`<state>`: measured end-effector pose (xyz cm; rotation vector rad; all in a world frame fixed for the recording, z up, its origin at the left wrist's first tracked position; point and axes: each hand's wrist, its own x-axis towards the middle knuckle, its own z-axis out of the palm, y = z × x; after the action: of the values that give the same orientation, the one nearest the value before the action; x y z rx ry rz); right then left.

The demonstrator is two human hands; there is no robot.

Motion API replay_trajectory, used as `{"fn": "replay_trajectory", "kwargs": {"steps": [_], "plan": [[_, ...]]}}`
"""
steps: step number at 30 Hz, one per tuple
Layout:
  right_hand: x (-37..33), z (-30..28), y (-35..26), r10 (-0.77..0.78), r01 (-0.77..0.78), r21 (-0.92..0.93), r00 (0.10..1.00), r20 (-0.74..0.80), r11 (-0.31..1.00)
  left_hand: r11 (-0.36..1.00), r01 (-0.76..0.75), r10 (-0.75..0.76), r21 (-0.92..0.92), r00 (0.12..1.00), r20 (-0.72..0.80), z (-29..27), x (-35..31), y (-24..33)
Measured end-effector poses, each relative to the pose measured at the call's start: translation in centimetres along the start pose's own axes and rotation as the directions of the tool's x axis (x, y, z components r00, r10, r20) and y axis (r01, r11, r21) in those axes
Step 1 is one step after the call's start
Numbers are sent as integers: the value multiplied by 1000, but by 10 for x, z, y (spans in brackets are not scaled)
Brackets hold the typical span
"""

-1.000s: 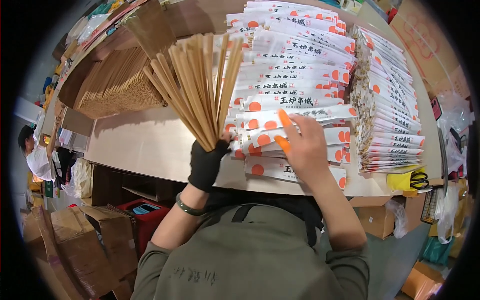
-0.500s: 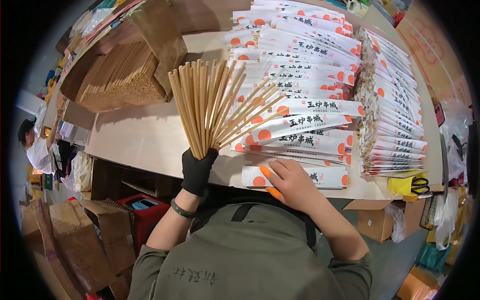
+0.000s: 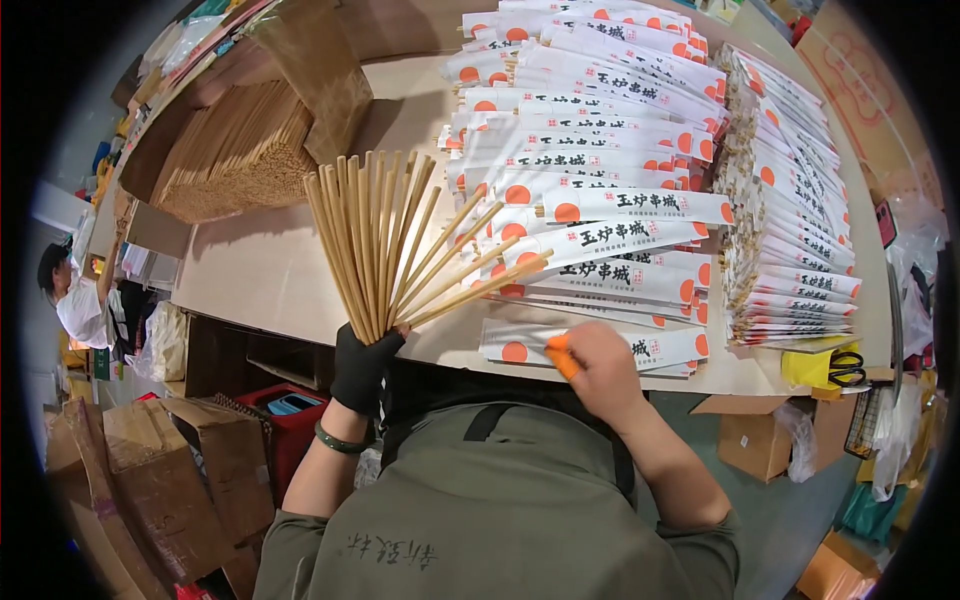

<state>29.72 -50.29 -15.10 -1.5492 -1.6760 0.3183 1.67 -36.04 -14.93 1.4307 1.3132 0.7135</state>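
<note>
My left hand (image 3: 366, 365), in a black fingerless glove, is closed round the lower ends of a bunch of wooden chopsticks (image 3: 380, 250). Their upper ends fan out over the table. Near the table's front edge, my right hand (image 3: 598, 368) is closed in a pinch, with orange finger covers on the fingertips. It presses at the top of a low pile of white paper chopstick sleeves (image 3: 670, 350) with orange dots and dark lettering. A blurred pale edge, seemingly of a sleeve, meets the pinched fingertips.
Filled sleeves (image 3: 640, 235) lie in overlapping rows beyond my right hand, and another tall stack (image 3: 790, 220) stands to the right. An open cardboard box (image 3: 335, 100) of loose chopsticks is at the back left. Black-handled scissors (image 3: 846, 369) lie at the right front edge. Another person (image 3: 85, 305) is far left.
My left hand and the chopsticks have moved left and a little nearer to me. My right hand has gone from spread fingers on the sleeve pile to a pinch, slightly further right.
</note>
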Motion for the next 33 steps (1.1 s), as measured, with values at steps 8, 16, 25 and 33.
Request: {"fn": "replay_trajectory", "kwargs": {"steps": [8, 16, 25, 33], "plan": [[34, -32, -12, 438, -425, 382, 897, 58, 821, 972, -167, 146, 167, 981, 130, -19, -5, 10], [32, -43, -8, 189, -200, 124, 977, 96, 972, 857, -371, 240, 358, 902, 359, -51, 9, 9], [70, 4, -52, -340, 360, -285, 933, 118, 888, 956, -71, 148, -285, 955, 256, 41, 2, 39], [52, -11, -23, -278, 355, -343, 926, 255, 870, 984, -118, 106, -137, 990, -88, 34, 36, 23]]}}
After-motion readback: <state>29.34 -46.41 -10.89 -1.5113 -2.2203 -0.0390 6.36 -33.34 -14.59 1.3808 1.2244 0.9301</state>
